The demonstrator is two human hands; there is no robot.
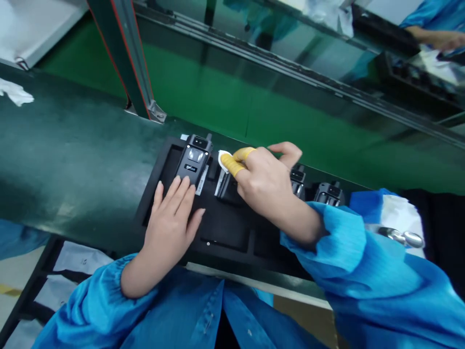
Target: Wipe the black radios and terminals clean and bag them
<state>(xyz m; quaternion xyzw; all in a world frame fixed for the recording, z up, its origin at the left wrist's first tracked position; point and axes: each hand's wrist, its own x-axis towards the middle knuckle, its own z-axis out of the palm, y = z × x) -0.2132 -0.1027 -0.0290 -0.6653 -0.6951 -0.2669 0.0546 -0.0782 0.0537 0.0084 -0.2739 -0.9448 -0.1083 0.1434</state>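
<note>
My left hand lies flat with fingers outstretched on the lower end of a black handheld radio with a short antenna stub. My right hand, with yellow covers on two fingers, pinches a small white cloth just right of that radio. Under this hand another dark device is mostly hidden. Both hands are over a black compartmented tray. Two similar radios, one partly behind my right hand and one further right, sit in the tray.
A green post rises from the green bench behind the tray. To the right lie a blue and white packet and a shiny metal object. Across the divider, another person's hand shows. Bagged items sit on a lower-left rack.
</note>
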